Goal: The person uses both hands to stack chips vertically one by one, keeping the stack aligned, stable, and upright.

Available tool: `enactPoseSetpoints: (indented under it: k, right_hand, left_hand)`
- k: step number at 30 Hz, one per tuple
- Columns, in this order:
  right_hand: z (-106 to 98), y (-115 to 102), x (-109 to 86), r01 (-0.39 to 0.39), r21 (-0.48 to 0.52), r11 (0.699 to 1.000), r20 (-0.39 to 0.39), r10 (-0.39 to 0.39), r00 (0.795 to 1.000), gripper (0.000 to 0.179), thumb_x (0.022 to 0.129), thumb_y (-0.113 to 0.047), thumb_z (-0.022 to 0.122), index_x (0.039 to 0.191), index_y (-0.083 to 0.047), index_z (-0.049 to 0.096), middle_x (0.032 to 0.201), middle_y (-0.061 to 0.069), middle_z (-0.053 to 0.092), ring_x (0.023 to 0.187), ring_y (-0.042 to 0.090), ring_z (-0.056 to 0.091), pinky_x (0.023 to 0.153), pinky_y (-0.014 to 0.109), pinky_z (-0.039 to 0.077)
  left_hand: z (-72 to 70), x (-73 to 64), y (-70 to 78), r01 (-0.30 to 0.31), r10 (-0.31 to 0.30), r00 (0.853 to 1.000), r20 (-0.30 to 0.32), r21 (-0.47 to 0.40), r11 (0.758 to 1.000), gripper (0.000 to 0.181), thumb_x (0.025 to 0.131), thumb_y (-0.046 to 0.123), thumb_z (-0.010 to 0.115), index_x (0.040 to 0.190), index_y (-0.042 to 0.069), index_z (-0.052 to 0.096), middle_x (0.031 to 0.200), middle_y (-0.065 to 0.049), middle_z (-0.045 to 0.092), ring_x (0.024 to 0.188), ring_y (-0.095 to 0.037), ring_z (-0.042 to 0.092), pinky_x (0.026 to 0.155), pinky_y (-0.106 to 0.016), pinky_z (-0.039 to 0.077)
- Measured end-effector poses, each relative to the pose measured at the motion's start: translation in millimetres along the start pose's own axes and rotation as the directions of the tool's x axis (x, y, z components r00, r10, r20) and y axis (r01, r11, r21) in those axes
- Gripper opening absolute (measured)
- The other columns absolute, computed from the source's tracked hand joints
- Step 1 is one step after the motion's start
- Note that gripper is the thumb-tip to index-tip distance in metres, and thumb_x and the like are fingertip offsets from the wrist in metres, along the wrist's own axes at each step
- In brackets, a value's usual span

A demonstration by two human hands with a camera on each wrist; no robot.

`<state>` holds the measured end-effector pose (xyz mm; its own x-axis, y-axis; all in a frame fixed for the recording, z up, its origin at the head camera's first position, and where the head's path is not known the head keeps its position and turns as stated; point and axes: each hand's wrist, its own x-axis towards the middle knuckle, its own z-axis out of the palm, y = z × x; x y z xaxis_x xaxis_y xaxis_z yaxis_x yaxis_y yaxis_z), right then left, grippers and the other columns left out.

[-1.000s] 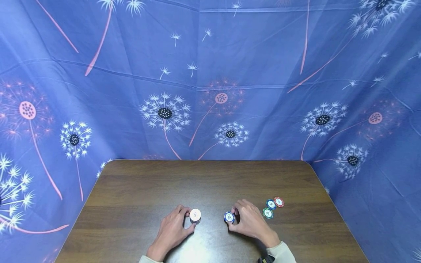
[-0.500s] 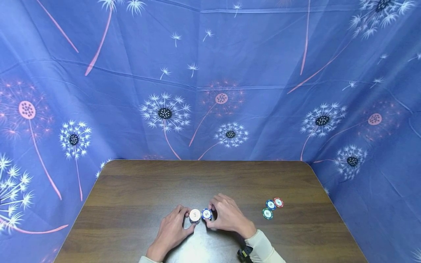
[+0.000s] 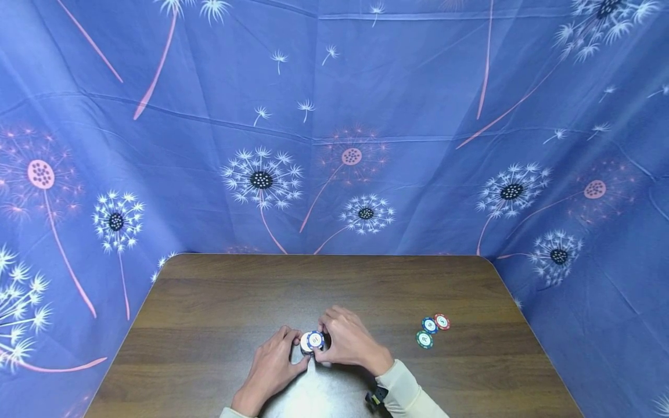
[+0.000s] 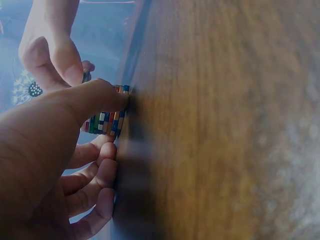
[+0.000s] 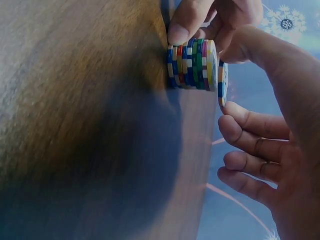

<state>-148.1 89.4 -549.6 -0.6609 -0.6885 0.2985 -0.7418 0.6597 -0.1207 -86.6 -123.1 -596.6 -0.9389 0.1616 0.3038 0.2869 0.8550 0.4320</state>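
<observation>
A stack of several poker chips (image 5: 192,65), in mixed colours, stands on the table with a pale chip on top. My left hand (image 3: 274,363) holds the stack between thumb and fingers at its left side. My right hand (image 3: 347,342) pinches a blue-and-white poker chip (image 3: 315,339) by its edge, thumb on the near side. In the right wrist view this chip is just above the top of the stack, a little off-centre, with a narrow gap showing. From the head view it overlaps the stack's right part. The left thumb covers part of the stack in the left wrist view.
To the right on the wooden table (image 3: 235,296) lie three loose chips: a green one (image 3: 424,339), a blue one (image 3: 430,325) and a red one (image 3: 442,321), close together. A blue dandelion-print cloth (image 3: 418,174) hangs behind the table and at both sides.
My right hand has carried the blue chip leftward, from well right of the stack to over its top. My left hand has stayed at the stack.
</observation>
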Motion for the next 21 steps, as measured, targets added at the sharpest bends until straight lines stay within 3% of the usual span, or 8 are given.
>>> enactPoseSetpoints:
  k: [7,13,21]
  right_hand:
    - [4,-2,3.1,0.011,-0.002,1.000,0.010,-0.011,1.000,0.037,0.073,-0.047,0.087,0.092,-0.019,0.071,0.085,-0.012,0.059,0.080,0.008,0.052,0.078,0.029,0.051]
    - [0,-3,-0.2,-0.033,0.039,0.999,0.041,0.031,0.999,0.035,0.080,-0.044,0.087,0.099,-0.018,0.073,0.091,-0.010,0.061,0.087,0.009,0.056,0.086,0.032,0.053]
    - [-6,2,-5.3,-0.055,0.071,0.996,0.004,0.055,0.998,0.010,0.087,-0.016,0.079,0.096,-0.016,0.076,0.093,-0.006,0.068,0.090,0.013,0.062,0.085,0.035,0.055]
  left_hand:
    - [-0.3,-0.2,0.1,-0.003,0.003,1.000,-0.007,0.007,1.000,0.039,0.074,0.038,0.093,0.102,0.020,0.071,0.094,0.010,0.058,0.077,-0.013,0.062,0.061,-0.034,0.049]
    - [0.9,0.2,-0.3,-0.002,0.002,1.000,-0.008,0.016,1.000,0.040,0.075,0.039,0.093,0.102,0.020,0.072,0.094,0.010,0.059,0.078,-0.014,0.064,0.062,-0.035,0.051]
    - [1.9,-0.7,-0.5,-0.023,0.024,0.999,-0.042,0.026,0.999,0.041,0.072,0.038,0.094,0.101,0.019,0.072,0.093,0.008,0.060,0.078,-0.016,0.066,0.061,-0.036,0.052]
